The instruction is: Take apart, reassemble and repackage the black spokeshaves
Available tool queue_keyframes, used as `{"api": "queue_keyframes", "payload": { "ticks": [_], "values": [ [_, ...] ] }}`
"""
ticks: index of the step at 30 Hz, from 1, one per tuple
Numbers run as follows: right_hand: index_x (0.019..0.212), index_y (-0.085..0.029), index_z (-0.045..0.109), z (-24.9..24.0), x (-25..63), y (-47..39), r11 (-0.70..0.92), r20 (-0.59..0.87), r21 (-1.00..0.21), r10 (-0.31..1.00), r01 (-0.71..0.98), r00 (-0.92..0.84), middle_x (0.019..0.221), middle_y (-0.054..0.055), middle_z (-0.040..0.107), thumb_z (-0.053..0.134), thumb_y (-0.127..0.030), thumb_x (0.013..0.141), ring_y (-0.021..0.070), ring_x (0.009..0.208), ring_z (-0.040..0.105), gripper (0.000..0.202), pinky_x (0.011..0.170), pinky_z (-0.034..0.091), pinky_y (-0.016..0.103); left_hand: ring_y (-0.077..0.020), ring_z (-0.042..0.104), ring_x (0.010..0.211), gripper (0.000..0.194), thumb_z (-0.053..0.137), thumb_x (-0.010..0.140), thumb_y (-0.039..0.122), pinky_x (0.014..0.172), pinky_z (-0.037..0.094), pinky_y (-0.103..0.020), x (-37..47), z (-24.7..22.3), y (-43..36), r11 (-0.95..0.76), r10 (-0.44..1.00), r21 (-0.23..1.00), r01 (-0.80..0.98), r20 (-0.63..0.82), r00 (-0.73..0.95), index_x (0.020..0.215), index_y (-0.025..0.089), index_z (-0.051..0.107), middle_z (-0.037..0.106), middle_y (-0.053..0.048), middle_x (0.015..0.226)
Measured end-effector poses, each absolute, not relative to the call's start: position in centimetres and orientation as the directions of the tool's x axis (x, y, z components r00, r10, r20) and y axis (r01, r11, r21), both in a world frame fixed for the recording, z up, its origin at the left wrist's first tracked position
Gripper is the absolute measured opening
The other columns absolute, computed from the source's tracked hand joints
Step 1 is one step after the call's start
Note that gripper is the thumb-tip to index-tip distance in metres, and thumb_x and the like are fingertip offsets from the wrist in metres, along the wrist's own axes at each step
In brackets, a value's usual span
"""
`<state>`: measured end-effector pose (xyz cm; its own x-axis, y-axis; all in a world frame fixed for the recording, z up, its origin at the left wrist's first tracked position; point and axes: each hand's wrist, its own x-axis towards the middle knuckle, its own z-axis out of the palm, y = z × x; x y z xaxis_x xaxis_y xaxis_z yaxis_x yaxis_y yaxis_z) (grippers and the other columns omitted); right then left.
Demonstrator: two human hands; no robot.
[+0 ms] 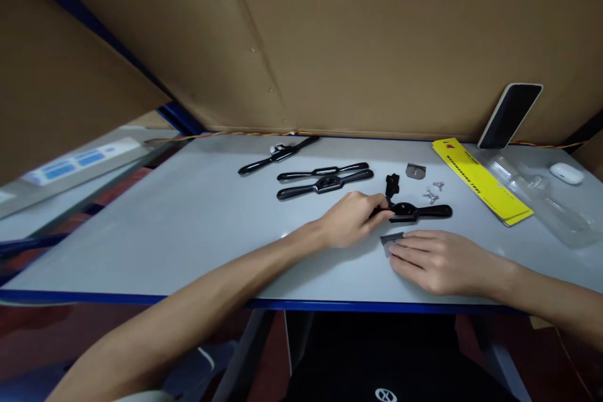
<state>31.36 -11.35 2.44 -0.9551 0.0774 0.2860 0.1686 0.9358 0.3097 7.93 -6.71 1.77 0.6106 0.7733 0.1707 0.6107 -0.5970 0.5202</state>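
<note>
My left hand (pixel 357 218) is closed around the left handle of a black spokeshave body (pixel 404 211), which lies on the table. Just above my left fingers is a small black cap piece (pixel 392 185). My right hand (pixel 436 262) is closer to the front edge, its fingers pressed together on a grey spokeshave blade (pixel 389 243) and covering part of it. Past the body lies a second grey blade (pixel 416 171). Two small silver thumbscrews, one larger (pixel 430 196) and one smaller (pixel 438 185), rest to its lower right.
Two black spokeshave bodies (pixel 325 184) lie left of centre, with another spokeshave (pixel 279 155) behind them. At right are yellow packaging cards (pixel 480 181), a clear plastic shell (pixel 560 207), a leaning phone (pixel 511 114) and a white earbud case (pixel 566 173). A cardboard wall (pixel 377 44) bounds the back.
</note>
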Motion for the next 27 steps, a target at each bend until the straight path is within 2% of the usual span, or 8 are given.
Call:
{"api": "queue_keyframes", "payload": {
  "ticks": [3, 7, 10, 15, 19, 24, 27],
  "values": [
    [0.101, -0.019, 0.074, 2.6, 31.3, -11.2, 0.954, 0.278, 0.248, 0.099, 0.171, -0.956, 0.103, 0.006, 0.08, 0.056, -0.004, 0.096, 0.0178, 0.092, 0.075, 0.024, 0.089, 0.062, 0.036, -0.0157, 0.052, 0.058, 0.032, 0.046, 0.102, 0.039, 0.06, 0.038, -0.031, 7.8, 1.4, -6.4, -0.622, 0.753, 0.484, 0.616, 0.155, 0.639, 0.091, 0.017, 0.066, 0.064, -0.003, 0.069],
    [0.103, -0.012, 0.074, 2.7, 31.4, -10.8, 0.935, 0.303, 0.279, 0.132, 0.22, -0.944, 0.108, 0.012, 0.079, 0.054, -0.002, 0.096, 0.0224, 0.097, 0.076, 0.023, 0.085, 0.063, 0.039, -0.0204, 0.059, 0.076, 0.035, 0.044, 0.102, 0.039, 0.074, 0.04, -0.036, 7.4, 1.5, -5.7, -0.706, 0.687, 0.39, 0.591, 0.177, 0.705, 0.083, 0.017, 0.064, 0.067, -0.008, 0.083],
    [0.103, -0.008, 0.073, 2.9, 31.4, -10.8, 0.931, 0.292, 0.301, 0.115, 0.205, -0.949, 0.105, 0.015, 0.079, 0.055, 0.0, 0.094, 0.024, 0.095, 0.077, 0.022, 0.082, 0.063, 0.038, -0.0214, 0.06, 0.078, 0.034, 0.045, 0.101, 0.038, 0.078, 0.037, -0.039, 7.1, 1.6, -5.4, -0.741, 0.659, 0.322, 0.589, 0.182, 0.729, 0.081, 0.017, 0.064, 0.068, -0.008, 0.083],
    [0.105, -0.012, 0.071, 2.8, 31.5, -10.8, 0.928, 0.243, 0.325, 0.103, 0.181, -0.965, 0.097, 0.012, 0.08, 0.053, 0.001, 0.094, 0.0218, 0.088, 0.077, 0.024, 0.073, 0.063, 0.033, -0.0197, 0.059, 0.067, 0.035, 0.045, 0.1, 0.037, 0.07, 0.038, -0.036, 6.8, 1.6, -4.9, -0.757, 0.64, 0.32, 0.57, 0.183, 0.747, 0.078, 0.018, 0.064, 0.067, -0.007, 0.073],
    [0.105, -0.019, 0.071, 2.3, 31.6, -10.2, 0.937, 0.229, 0.293, 0.126, 0.191, -0.965, 0.09, 0.006, 0.079, 0.055, -0.006, 0.097, 0.0173, 0.081, 0.075, 0.021, 0.071, 0.061, 0.03, -0.0182, 0.049, 0.051, 0.036, 0.043, 0.101, 0.039, 0.055, 0.028, -0.034, 6.6, 1.4, -4.5, -0.715, 0.693, 0.279, 0.641, 0.171, 0.7, 0.08, 0.019, 0.064, 0.058, -0.003, 0.058],
    [0.097, -0.018, 0.072, 2.1, 31.0, -10.2, 0.94, 0.303, 0.267, 0.127, 0.212, -0.945, 0.094, 0.006, 0.079, 0.056, -0.013, 0.098, 0.0169, 0.08, 0.072, 0.017, 0.077, 0.06, 0.033, -0.0167, 0.048, 0.05, 0.036, 0.041, 0.102, 0.038, 0.054, 0.025, -0.031, 6.7, 1.4, -4.3, -0.731, 0.679, 0.24, 0.638, 0.168, 0.715, 0.08, 0.019, 0.062, 0.058, -0.003, 0.058],
    [0.095, -0.015, 0.073, 2.1, 30.5, -11.2, 0.954, 0.384, 0.223, 0.103, 0.2, -0.918, 0.101, 0.009, 0.079, 0.054, -0.027, 0.102, 0.0194, 0.087, 0.073, 0.024, 0.083, 0.061, 0.034, -0.0161, 0.048, 0.049, 0.037, 0.04, 0.102, 0.038, 0.053, 0.025, -0.03, 6.8, 1.4, -4.3, -0.739, 0.672, 0.221, 0.637, 0.171, 0.72, 0.08, 0.019, 0.061, 0.059, -0.003, 0.058]
  ]
}}
